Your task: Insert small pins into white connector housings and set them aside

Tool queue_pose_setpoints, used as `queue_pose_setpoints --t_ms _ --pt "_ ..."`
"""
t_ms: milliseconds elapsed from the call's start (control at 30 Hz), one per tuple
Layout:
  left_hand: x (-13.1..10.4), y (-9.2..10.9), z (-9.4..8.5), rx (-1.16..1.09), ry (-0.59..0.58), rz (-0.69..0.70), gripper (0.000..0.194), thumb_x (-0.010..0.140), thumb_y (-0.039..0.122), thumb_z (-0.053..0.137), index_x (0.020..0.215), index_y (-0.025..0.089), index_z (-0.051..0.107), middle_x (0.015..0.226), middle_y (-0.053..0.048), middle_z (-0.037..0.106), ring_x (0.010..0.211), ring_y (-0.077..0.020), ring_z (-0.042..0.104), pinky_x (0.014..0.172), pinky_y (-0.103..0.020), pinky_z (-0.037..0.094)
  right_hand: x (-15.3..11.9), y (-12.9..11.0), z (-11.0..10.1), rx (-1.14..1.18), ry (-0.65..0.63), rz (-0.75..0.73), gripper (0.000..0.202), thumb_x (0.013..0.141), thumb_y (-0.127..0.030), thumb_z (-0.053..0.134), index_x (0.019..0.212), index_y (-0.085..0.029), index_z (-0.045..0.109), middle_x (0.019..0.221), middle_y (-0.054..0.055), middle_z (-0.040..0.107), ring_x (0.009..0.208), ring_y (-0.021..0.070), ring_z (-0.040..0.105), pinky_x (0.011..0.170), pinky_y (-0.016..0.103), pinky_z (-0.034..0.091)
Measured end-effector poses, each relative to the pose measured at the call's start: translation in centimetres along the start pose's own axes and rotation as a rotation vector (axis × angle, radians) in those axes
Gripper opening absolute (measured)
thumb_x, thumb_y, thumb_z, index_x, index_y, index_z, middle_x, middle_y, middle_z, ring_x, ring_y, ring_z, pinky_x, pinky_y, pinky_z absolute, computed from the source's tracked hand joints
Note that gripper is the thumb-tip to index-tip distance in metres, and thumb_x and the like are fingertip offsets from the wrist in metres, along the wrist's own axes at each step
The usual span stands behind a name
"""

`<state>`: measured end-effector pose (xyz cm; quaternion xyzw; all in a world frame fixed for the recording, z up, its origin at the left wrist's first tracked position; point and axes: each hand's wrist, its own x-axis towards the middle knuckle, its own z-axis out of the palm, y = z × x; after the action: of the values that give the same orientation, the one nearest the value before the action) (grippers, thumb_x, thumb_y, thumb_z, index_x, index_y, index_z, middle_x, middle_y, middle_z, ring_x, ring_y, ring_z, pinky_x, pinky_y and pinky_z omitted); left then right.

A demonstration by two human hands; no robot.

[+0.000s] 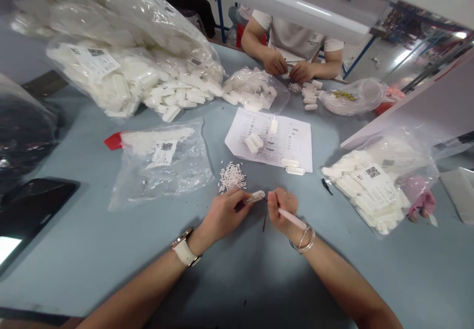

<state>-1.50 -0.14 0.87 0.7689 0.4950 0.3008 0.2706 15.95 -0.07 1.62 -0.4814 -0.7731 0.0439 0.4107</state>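
Observation:
My left hand (230, 214) pinches one end of a small white plastic block (255, 197) with a row of dark holes along its side. Closed around a thin tool with a pale pink handle (292, 218), my right hand (281, 210) is just right of the block. The tool's narrow dark tip points at the block's right end; whether it touches cannot be made out. Just beyond my left hand lies a loose pile of tiny white pegs (232, 176). A thin dark rod (264, 221) rests on the table between my hands.
A printed sheet (301, 143) bears several white blocks. Clear bags of white parts stand at back left (122, 84) and right (370, 185). A flat bag of pegs (163, 171) and a black tablet-like device (40, 205) lie left. Across the table, a co-worker's hands (289, 69) handle small parts.

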Motion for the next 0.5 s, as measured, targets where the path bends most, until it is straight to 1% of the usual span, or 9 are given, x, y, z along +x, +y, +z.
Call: queue_pose_setpoints --t_ms 67,133,300,500 --pt "0.03 -0.02 -0.02 0.003 0.001 -0.001 0.015 0.085 0.028 0.051 0.083 0.019 0.063 0.068 0.000 0.058 0.058 -0.0104 0.053 0.054 -0.021 0.042 -0.31 0.04 -0.20 0.006 0.001 0.079 0.039 0.096 -0.025 0.030 0.058 -0.022 0.041 0.048 -0.001 0.046 0.044 0.0115 0.043 0.046 0.025 0.030" --pt "0.03 -0.06 -0.01 0.005 0.004 -0.005 0.014 0.085 0.028 0.052 0.082 0.019 0.062 0.068 0.001 0.059 0.057 -0.0101 0.053 0.054 -0.021 0.042 -0.48 0.08 -0.25 0.023 -0.024 0.117 0.039 0.095 -0.026 0.031 0.059 -0.021 0.042 0.048 -0.001 0.049 0.044 0.0116 0.045 0.047 0.025 0.032" --pt "-0.02 -0.14 0.02 -0.004 0.009 -0.002 0.013 0.085 0.027 0.052 0.083 0.019 0.062 0.067 0.001 0.057 0.057 -0.0098 0.053 0.053 -0.020 0.042 -0.45 0.17 0.00 0.053 -0.039 0.128 0.040 0.096 -0.029 0.031 0.058 -0.021 0.042 0.047 0.000 0.051 0.043 0.0116 0.048 0.046 0.025 0.034" --pt "-0.05 -0.14 0.04 0.003 0.004 -0.004 0.015 0.086 0.029 0.051 0.084 0.019 0.062 0.068 0.001 0.058 0.058 -0.0105 0.054 0.054 -0.021 0.042 -0.26 0.10 -0.05 0.052 -0.087 0.142 0.038 0.095 -0.027 0.034 0.058 -0.021 0.042 0.048 0.000 0.052 0.044 0.0108 0.048 0.046 0.024 0.034"
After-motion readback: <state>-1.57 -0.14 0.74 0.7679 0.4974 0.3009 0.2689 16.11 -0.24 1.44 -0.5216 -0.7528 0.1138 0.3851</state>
